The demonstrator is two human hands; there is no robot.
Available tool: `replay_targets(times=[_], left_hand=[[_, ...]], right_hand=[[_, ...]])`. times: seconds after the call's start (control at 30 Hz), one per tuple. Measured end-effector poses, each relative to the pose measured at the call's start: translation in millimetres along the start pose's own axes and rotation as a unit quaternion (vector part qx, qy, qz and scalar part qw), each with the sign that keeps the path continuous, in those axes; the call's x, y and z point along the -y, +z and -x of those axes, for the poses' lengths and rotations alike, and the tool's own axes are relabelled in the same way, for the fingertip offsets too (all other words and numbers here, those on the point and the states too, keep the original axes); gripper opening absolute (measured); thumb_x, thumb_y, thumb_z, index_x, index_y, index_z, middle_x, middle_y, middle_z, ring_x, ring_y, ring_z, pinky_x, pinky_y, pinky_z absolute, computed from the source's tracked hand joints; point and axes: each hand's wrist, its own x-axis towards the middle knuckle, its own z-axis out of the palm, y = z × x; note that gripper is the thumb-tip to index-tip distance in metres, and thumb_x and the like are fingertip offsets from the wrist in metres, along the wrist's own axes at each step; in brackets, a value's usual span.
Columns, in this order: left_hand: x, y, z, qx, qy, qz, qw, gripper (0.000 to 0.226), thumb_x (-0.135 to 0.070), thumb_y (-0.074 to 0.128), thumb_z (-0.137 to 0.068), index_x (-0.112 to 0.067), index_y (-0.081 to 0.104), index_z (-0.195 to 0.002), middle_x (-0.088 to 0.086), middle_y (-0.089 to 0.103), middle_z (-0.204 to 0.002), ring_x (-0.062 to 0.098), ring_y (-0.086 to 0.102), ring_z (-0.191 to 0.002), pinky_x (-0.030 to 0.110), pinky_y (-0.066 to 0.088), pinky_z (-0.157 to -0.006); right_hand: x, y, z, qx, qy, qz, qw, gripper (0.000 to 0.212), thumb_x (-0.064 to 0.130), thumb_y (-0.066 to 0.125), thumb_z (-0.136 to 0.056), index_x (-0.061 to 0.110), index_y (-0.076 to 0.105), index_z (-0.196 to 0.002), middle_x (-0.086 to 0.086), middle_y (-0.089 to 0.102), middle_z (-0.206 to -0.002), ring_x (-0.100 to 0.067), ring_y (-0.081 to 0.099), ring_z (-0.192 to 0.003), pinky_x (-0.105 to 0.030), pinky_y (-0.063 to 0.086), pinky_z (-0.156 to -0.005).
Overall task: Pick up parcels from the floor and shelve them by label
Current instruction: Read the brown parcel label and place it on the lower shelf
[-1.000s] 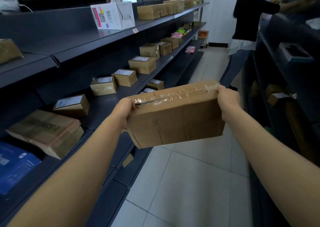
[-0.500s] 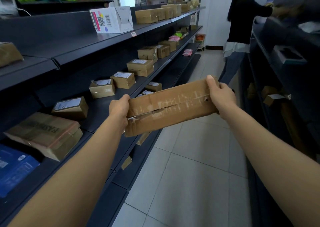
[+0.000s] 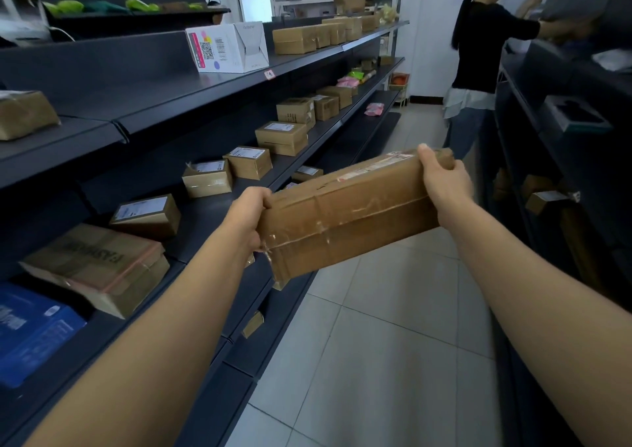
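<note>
Dark metal shelves [image 3: 212,84] on the left carry small taped cartons near their front edges. Another person [image 3: 478,63] stands down the tiled aisle. The left hand [image 3: 248,216] and right hand [image 3: 443,180] clasp the ends of a long, tape-glossy cardboard parcel [image 3: 345,214], tilted above the floor [image 3: 376,361].

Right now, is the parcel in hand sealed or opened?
Sealed. The parcel has clear tape running unbroken along its seams, flaps flat, no gap showing. The left hand and right hand grip its ends.

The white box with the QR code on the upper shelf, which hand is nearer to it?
Left. The left hand grips the parcel below the white box; the right hand is across the aisle.
</note>
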Motion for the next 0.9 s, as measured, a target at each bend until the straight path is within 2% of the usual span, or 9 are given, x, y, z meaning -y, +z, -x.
replay_targets(times=[0.07,0.13,0.2,0.43,0.63,0.7,0.77,0.8,0.9], left_hand=[[-4.7,2.3,5.8,0.02,-0.005,-0.017,1.0,0.011,-0.015,0.054,-0.081,-0.016,0.054,-0.092,0.007,0.058,-0.086,0.026,0.056,-0.077,0.038,0.047,-0.064],[-9.3,4.8,8.4,0.025,-0.013,-0.039,0.999,0.024,-0.026,0.059,-0.088,-0.017,0.053,-0.11,0.009,0.06,-0.092,0.027,0.058,-0.079,0.039,0.046,-0.059],[-12.0,6.9,8.8,0.025,-0.019,-0.07,0.997,0.027,-0.031,0.06,-0.091,-0.017,0.051,-0.112,0.01,0.06,-0.09,0.026,0.057,-0.076,0.036,0.043,-0.056],[-9.3,0.0,2.5,0.004,-0.025,-0.05,0.998,0.068,-0.04,0.072,-0.079,-0.022,0.038,-0.135,0.016,0.059,-0.124,0.029,0.062,-0.091,0.035,0.05,-0.055],[-14.0,2.8,10.7,0.01,0.002,0.013,1.0,0.091,-0.028,0.076,-0.082,-0.028,0.015,-0.149,0.017,0.05,-0.127,0.033,0.061,-0.089,0.043,0.055,-0.055],[-16.8,4.7,13.4,0.011,0.003,0.032,0.999,0.094,-0.027,0.078,-0.079,-0.029,0.016,-0.149,0.016,0.051,-0.131,0.037,0.061,-0.098,0.056,0.057,-0.067],[-18.9,5.9,14.5,0.009,0.004,0.043,0.999,0.098,-0.026,0.08,-0.076,-0.029,0.016,-0.15,0.016,0.047,-0.138,0.042,0.057,-0.108,0.073,0.047,-0.082],[-19.8,7.0,15.8,0.01,0.006,0.045,0.999,0.098,-0.024,0.08,-0.076,-0.028,0.016,-0.151,0.016,0.046,-0.14,0.042,0.056,-0.108,0.076,0.044,-0.083],[-20.8,14.7,24.8,0.045,0.003,0.047,0.998,0.093,-0.02,0.08,-0.077,-0.03,0.022,-0.149,0.014,0.044,-0.141,0.04,0.055,-0.099,0.074,0.051,-0.067]], right_hand=[[1.5,-1.4,-1.8,-0.036,-0.014,-0.038,0.999,0.08,0.07,0.05,-0.08,0.025,0.033,-0.144,-0.011,0.036,-0.148,-0.038,0.034,-0.134,-0.053,0.035,-0.107],[5.5,-1.7,-3.7,-0.067,-0.021,-0.061,0.996,0.075,0.062,0.053,-0.084,0.021,0.032,-0.143,-0.011,0.028,-0.15,-0.035,0.032,-0.134,-0.047,0.036,-0.105],[9.4,0.0,-4.3,-0.078,-0.023,-0.076,0.994,0.073,0.06,0.054,-0.083,0.019,0.033,-0.14,-0.009,0.026,-0.149,-0.032,0.032,-0.132,-0.042,0.037,-0.1],[10.6,2.5,-3.6,-0.077,-0.037,-0.113,0.99,0.062,0.054,0.055,-0.083,0.019,0.039,-0.132,-0.007,0.026,-0.147,-0.028,0.033,-0.129,-0.035,0.034,-0.086],[12.4,8.7,3.2,-0.089,-0.071,-0.125,0.986,0.079,0.061,0.059,-0.08,0.027,0.03,-0.145,-0.004,0.006,-0.161,-0.03,0.018,-0.144,-0.047,0.034,-0.106],[16.7,8.5,3.8,-0.093,-0.073,-0.127,0.985,0.085,0.061,0.061,-0.079,0.03,0.024,-0.149,-0.005,-0.002,-0.163,-0.032,0.012,-0.147,-0.051,0.03,-0.109],[23.5,7.9,3.4,-0.097,-0.066,-0.134,0.984,0.09,0.06,0.061,-0.079,0.032,0.018,-0.152,-0.006,-0.01,-0.164,-0.034,0.007,-0.149,-0.054,0.027,-0.112],[27.6,8.0,3.4,-0.096,-0.061,-0.14,0.984,0.092,0.059,0.062,-0.079,0.033,0.014,-0.153,-0.006,-0.013,-0.164,-0.036,0.005,-0.149,-0.055,0.025,-0.112],[36.8,13.0,6.8,-0.064,-0.038,-0.162,0.984,0.099,0.056,0.063,-0.079,0.035,0.002,-0.154,-0.007,-0.018,-0.163,-0.041,0.01,-0.148,-0.055,0.027,-0.114]])
